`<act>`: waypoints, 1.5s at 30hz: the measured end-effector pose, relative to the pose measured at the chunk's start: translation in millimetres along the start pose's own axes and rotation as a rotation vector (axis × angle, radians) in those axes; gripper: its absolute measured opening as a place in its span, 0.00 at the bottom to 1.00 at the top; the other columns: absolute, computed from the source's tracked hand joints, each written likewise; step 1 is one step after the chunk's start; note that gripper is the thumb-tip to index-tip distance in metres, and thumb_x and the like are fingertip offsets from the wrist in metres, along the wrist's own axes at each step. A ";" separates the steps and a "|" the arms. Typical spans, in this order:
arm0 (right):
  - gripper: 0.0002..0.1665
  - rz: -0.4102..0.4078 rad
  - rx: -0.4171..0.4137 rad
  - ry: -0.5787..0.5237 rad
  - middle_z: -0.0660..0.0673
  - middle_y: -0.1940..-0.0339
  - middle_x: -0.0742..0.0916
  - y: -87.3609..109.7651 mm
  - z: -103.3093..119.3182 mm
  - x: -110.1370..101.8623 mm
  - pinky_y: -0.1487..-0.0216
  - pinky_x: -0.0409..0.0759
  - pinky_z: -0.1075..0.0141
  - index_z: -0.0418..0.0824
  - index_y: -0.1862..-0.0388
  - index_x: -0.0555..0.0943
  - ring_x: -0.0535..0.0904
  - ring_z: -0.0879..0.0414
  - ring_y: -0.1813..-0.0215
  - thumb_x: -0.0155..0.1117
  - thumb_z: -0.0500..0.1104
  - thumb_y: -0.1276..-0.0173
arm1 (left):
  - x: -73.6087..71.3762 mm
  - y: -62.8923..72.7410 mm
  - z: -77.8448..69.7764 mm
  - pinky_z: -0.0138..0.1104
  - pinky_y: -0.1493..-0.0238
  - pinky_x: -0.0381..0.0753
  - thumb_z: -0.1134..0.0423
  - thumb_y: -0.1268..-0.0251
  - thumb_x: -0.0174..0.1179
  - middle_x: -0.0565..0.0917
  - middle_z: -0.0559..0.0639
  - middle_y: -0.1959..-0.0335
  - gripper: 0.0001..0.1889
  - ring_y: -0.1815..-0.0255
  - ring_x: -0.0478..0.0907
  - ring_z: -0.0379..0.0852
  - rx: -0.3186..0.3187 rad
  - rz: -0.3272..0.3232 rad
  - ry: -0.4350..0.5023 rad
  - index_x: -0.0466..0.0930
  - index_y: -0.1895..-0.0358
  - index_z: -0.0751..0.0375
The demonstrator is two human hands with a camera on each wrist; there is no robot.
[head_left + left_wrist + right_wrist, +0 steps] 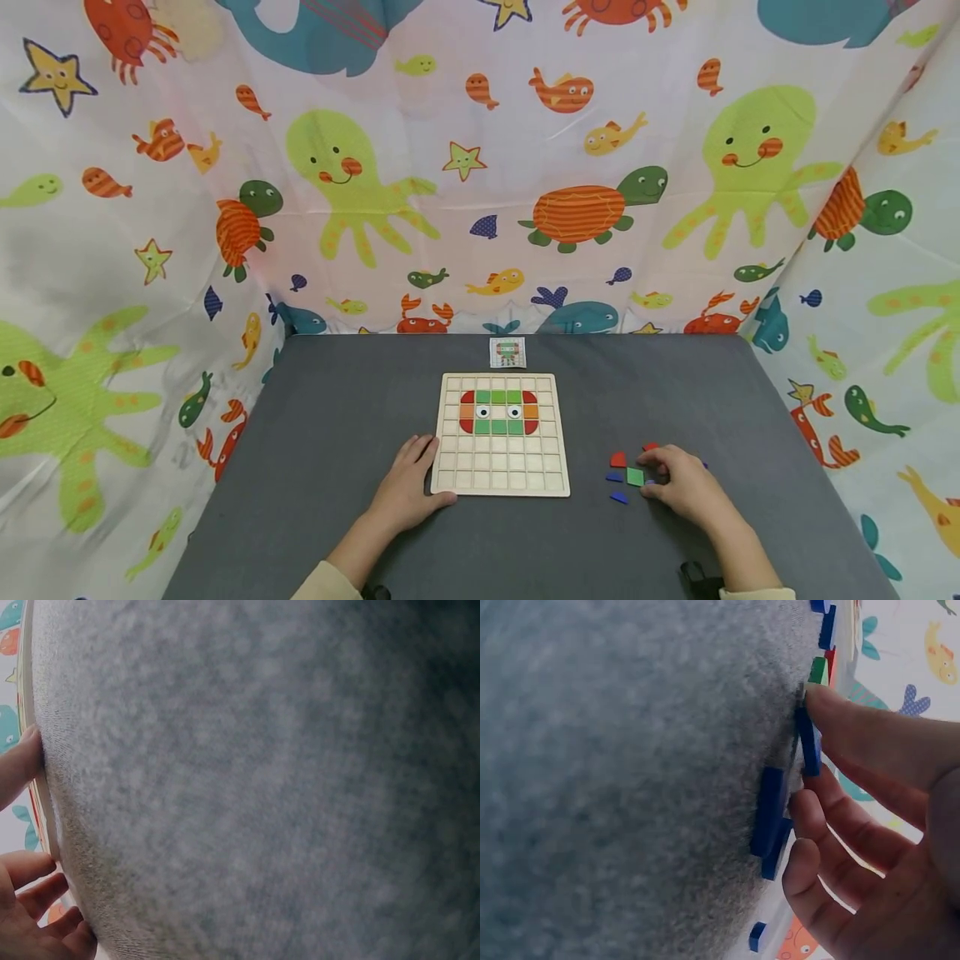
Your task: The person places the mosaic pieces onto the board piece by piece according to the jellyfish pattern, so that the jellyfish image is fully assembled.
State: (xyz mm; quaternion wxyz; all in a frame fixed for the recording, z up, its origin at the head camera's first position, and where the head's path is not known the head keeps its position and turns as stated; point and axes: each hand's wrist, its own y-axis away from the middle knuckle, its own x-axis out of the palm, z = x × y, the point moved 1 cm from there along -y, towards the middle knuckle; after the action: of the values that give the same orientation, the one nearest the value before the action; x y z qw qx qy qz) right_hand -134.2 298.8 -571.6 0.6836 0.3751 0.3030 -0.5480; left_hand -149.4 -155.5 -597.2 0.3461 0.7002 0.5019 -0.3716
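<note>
Left hand (406,490), its grip relaxed, touches the wooden board (501,463) on its right. Right hand (688,479) meets a blue piece (809,744) at the thumb; whether that grip pinches it cannot be told. Step judged: piece pickup. Next move calls for a secure lift.

Bright and fairly even in the head view, with soft shadow beneath the right hand (688,483); dimmer in both wrist views, apparently out of focus across the worktop (247,787).

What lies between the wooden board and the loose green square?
In the head view: bare grey table, then a blue piece, flanked by a red piece and another blue one.
</note>
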 end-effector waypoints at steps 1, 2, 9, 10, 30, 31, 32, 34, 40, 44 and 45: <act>0.25 0.000 -0.011 -0.001 0.46 0.50 0.85 -0.3 0.0 1.3 0.55 0.80 0.51 0.45 0.50 0.86 0.80 0.50 0.52 0.83 0.45 0.48 | 0.1 0.0 0.1 0.56 0.31 0.69 0.40 0.46 0.74 0.63 0.57 0.22 0.53 0.19 0.52 0.61 -0.001 0.000 0.000 0.60 0.21 0.60; 0.25 -0.001 -0.021 -0.003 0.46 0.51 0.85 -0.8 0.5 2.8 0.55 0.80 0.52 0.45 0.51 0.86 0.80 0.51 0.52 0.83 0.44 0.48 | 0.2 0.1 0.4 0.56 0.31 0.69 0.40 0.46 0.74 0.62 0.57 0.22 0.53 0.19 0.52 0.61 -0.002 0.001 0.000 0.60 0.21 0.60; 0.17 0.007 -0.040 -0.005 0.51 0.64 0.83 -4.5 7.0 6.7 0.61 0.76 0.59 0.43 0.58 0.87 0.76 0.57 0.62 0.82 0.40 0.48 | 1.4 -0.7 0.1 0.56 0.31 0.69 0.40 0.47 0.74 0.62 0.57 0.22 0.53 0.19 0.52 0.61 -0.004 -0.001 0.000 0.60 0.21 0.60; 0.17 0.013 -0.032 -0.002 0.51 0.65 0.83 -4.5 7.3 6.5 0.62 0.76 0.60 0.43 0.58 0.87 0.76 0.58 0.63 0.82 0.40 0.47 | 1.6 -0.9 -0.1 0.56 0.31 0.69 0.40 0.47 0.74 0.62 0.57 0.22 0.53 0.19 0.52 0.61 -0.004 -0.001 -0.001 0.60 0.21 0.60; 0.13 -0.089 -0.201 0.067 0.52 0.61 0.85 -25.9 46.4 -7.2 0.62 0.79 0.59 0.45 0.57 0.88 0.80 0.59 0.63 0.78 0.42 0.41 | 2.2 -3.0 -0.1 0.56 0.30 0.68 0.40 0.47 0.74 0.62 0.57 0.22 0.53 0.19 0.52 0.61 -0.004 -0.006 -0.012 0.60 0.21 0.60; 0.13 -0.090 -0.207 0.067 0.52 0.61 0.84 -28.0 49.5 -6.6 0.61 0.80 0.58 0.45 0.57 0.88 0.81 0.59 0.63 0.78 0.42 0.41 | 2.2 -3.1 -0.3 0.56 0.30 0.68 0.40 0.47 0.74 0.62 0.57 0.22 0.53 0.19 0.52 0.61 -0.004 -0.007 -0.011 0.61 0.22 0.60; 0.13 -0.090 -0.209 0.066 0.51 0.61 0.85 -30.0 52.7 -6.0 0.61 0.80 0.58 0.45 0.57 0.88 0.81 0.58 0.62 0.78 0.42 0.41 | 2.1 -3.1 -0.4 0.56 0.30 0.68 0.40 0.47 0.74 0.62 0.57 0.22 0.53 0.19 0.52 0.61 -0.003 -0.008 -0.008 0.61 0.22 0.60; 0.13 -0.091 -0.216 0.064 0.51 0.61 0.85 -33.6 58.7 -4.6 0.61 0.81 0.58 0.45 0.57 0.88 0.81 0.57 0.62 0.78 0.42 0.41 | 2.1 -2.9 -0.5 0.56 0.30 0.68 0.40 0.47 0.74 0.63 0.58 0.22 0.53 0.19 0.52 0.61 -0.004 -0.007 -0.005 0.61 0.22 0.60; 0.13 -0.079 -0.236 0.053 0.49 0.60 0.86 -42.5 75.4 0.3 0.62 0.79 0.59 0.44 0.56 0.88 0.79 0.57 0.62 0.78 0.42 0.40 | 2.1 -1.5 0.4 0.56 0.30 0.68 0.39 0.47 0.74 0.62 0.57 0.22 0.53 0.19 0.52 0.61 -0.001 -0.006 -0.016 0.60 0.21 0.60; 0.14 -0.071 -0.244 0.040 0.49 0.60 0.85 -48.7 86.1 6.3 0.63 0.78 0.61 0.43 0.56 0.88 0.78 0.56 0.63 0.78 0.42 0.41 | 2.8 -0.8 2.3 0.56 0.30 0.68 0.39 0.47 0.74 0.62 0.57 0.22 0.53 0.19 0.52 0.61 -0.001 -0.007 -0.018 0.60 0.21 0.60; 0.14 -0.072 -0.245 0.038 0.49 0.60 0.85 -50.3 88.9 8.0 0.63 0.77 0.62 0.44 0.56 0.88 0.78 0.57 0.63 0.79 0.42 0.41 | 2.8 -0.6 2.6 0.56 0.30 0.68 0.39 0.47 0.74 0.62 0.57 0.22 0.53 0.19 0.52 0.61 -0.002 -0.007 -0.016 0.60 0.21 0.60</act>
State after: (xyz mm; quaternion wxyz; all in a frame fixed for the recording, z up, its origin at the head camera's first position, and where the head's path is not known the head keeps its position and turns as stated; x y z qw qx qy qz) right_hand -181.3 213.6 -539.7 0.6982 0.2880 0.3937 -0.5240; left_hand -149.8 -156.3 -601.0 0.3495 0.6952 0.5018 -0.3778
